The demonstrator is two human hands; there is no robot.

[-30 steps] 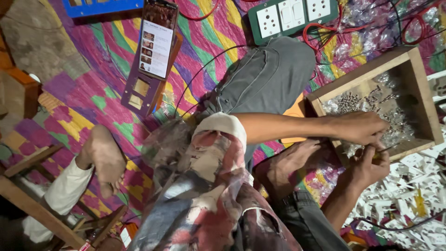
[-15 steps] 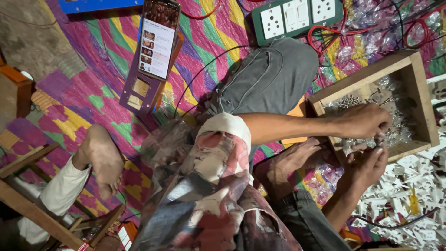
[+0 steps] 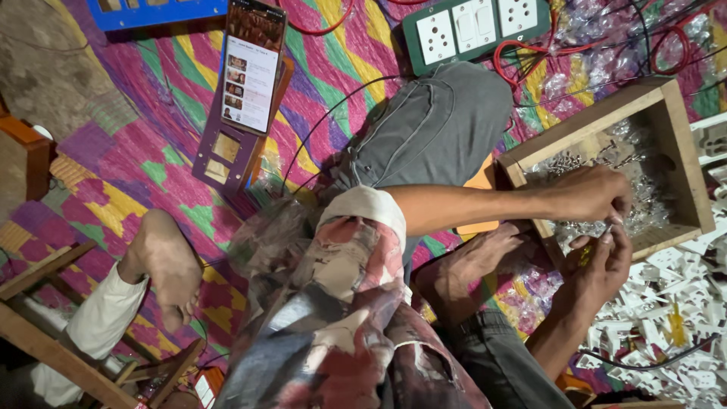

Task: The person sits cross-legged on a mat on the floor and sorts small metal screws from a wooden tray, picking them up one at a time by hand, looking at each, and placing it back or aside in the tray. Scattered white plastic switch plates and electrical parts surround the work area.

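A patchwork quilt (image 3: 151,144) of pink, purple, yellow and green blocks is covering the floor, its cloth lying soft and rumpled, and the person is sitting on it with grey trouser legs (image 3: 435,129) folded and a bare foot (image 3: 469,269) turned sole-up near the middle. At the right a shallow wooden tray (image 3: 685,151) with plain plank walls is resting on the quilt, holding crinkled clear plastic bags and a litter of small metal parts (image 3: 568,163). Below it a heap of white moulded plastic pieces (image 3: 666,310) is spreading across the floor at the near right. A green switchboard (image 3: 469,30) with white sockets is lying at the far edge, red wires curling beside it. A phone (image 3: 252,64) with a lit screen is leaning on a purple stand at the far left. The upper hand, the left hand (image 3: 591,193), is reaching over the tray's near wall with fingers drawn narrow and pinching. The right hand (image 3: 598,261) is curling just beneath it, fingertips touching a small brass-coloured part (image 3: 587,254) held between both hands at the tray's near edge. Another person's bare foot (image 3: 163,265) is resting at the near left beside wooden furniture legs.
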